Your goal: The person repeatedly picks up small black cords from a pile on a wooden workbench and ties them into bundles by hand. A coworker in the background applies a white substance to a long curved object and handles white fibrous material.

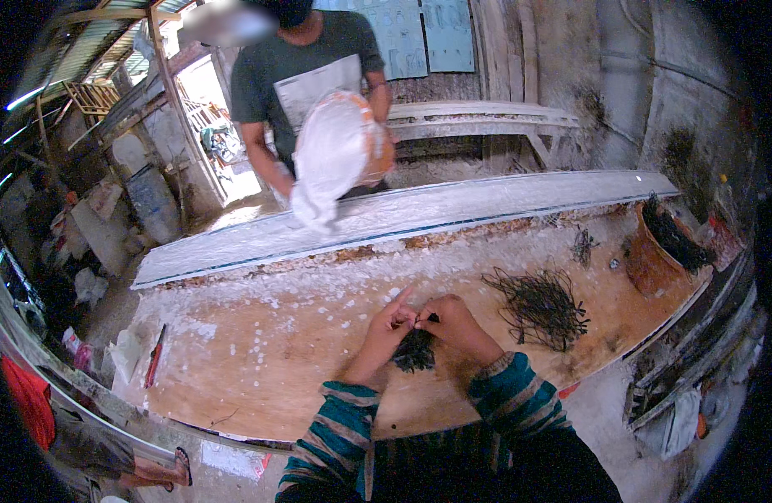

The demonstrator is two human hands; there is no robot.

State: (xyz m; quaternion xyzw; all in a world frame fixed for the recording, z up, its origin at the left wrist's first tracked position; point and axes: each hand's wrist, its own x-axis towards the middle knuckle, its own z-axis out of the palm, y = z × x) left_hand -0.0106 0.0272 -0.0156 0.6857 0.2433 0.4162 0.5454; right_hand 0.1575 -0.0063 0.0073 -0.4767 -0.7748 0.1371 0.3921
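Note:
Close to the table's near edge, my left hand (pixel 387 325) and my right hand (pixel 454 325) meet, fingertips pinched together at the top of a small bundle of black cords (pixel 414 352). The left index finger points away while its thumb and other fingers grip. The bundle hangs below the fingers, its lower end at the wooden tabletop (pixel 277 369). What exactly lies between the fingertips is too small to make out. Right of my hands lies a loose pile of dark looped cords (pixel 541 308).
A tilted brown bucket (pixel 654 256) of dark cords stands at the right end; a small cord tangle (pixel 584 248) lies nearby. A red-handled blade (pixel 155 359) lies left. Beyond a long white-coated board (pixel 402 214), a person (pixel 319 63) holds an orange basin (pixel 377 151) with white material.

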